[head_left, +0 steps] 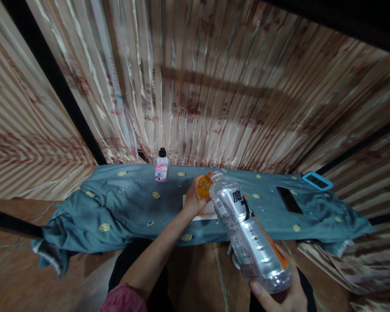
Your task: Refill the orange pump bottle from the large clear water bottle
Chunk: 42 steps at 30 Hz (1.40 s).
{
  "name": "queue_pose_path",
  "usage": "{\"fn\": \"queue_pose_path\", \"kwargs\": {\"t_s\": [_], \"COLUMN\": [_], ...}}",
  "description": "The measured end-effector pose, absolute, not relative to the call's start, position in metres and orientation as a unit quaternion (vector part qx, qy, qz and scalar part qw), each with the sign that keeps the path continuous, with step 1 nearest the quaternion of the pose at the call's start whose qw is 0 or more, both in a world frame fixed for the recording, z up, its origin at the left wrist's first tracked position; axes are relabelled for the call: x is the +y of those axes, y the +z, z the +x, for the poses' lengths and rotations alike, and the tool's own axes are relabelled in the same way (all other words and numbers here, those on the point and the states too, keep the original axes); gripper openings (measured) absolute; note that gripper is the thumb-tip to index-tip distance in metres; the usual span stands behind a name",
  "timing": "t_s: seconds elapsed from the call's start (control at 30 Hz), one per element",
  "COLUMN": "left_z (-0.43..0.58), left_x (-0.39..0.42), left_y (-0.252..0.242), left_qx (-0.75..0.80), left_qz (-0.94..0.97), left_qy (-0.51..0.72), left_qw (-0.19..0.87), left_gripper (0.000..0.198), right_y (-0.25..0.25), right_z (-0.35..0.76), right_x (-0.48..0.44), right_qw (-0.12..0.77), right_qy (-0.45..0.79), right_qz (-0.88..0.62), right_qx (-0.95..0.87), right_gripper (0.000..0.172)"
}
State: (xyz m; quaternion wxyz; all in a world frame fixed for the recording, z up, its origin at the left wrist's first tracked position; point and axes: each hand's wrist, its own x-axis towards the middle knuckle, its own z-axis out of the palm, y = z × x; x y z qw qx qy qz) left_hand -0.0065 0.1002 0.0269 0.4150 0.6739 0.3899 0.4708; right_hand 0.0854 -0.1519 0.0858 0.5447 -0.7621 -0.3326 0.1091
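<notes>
A large clear plastic bottle point(247, 234) with a silver and orange label is tilted over the bench, its neck pointing away and to the left. My right hand point(281, 286) is wrapped round the bottle's base. My left hand point(195, 197) is closed on a small orange see-through piece point(204, 186) right at the bottle's mouth; whether it is a cap or a cup I cannot tell. Beneath my left hand lies a white sheet with some orange on it point(208, 213), partly hidden by the hand and bottle.
A bench with a grey-green patterned cloth point(136, 208) stretches across. A small bottle with a black cap and pink label point(161, 167) stands at the back left. To the right lie a dark phone point(290, 200) and a blue-framed object point(317, 181). Pleated curtains point(198, 86) hang behind.
</notes>
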Motion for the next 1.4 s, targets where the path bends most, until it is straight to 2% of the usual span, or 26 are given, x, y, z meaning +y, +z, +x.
{"fn": "queue_pose_path", "kwargs": {"t_s": [0.5,0.77,0.97,1.17,1.4], "left_z": [-0.006,-0.004,-0.005,-0.005,-0.004], "left_x": [0.102,0.103,0.102,0.101,0.102], "left_y": [0.026,0.023,0.026,0.027,0.025], "left_qx": [0.38,0.379,0.386,0.385,0.379], "left_qz": [0.681,0.675,0.67,0.671,0.671], "left_qy": [0.474,0.477,0.47,0.467,0.478], "left_qw": [0.409,0.417,0.425,0.428,0.422], "left_gripper": [0.067,0.072,0.075,0.077,0.077], "right_y": [0.087,0.092,0.099,0.095,0.091], "right_z": [0.085,0.083,0.081,0.083,0.085], "right_x": [-0.153,-0.152,-0.152,-0.153,-0.154], "right_qw": [0.556,0.551,0.536,0.549,0.549], "right_qy": [0.135,0.134,0.128,0.14,0.142], "right_qz": [-0.757,-0.762,-0.776,-0.766,-0.755], "right_qx": [-0.316,-0.313,-0.307,-0.305,-0.33], "right_gripper": [0.084,0.081,0.069,0.086,0.081]}}
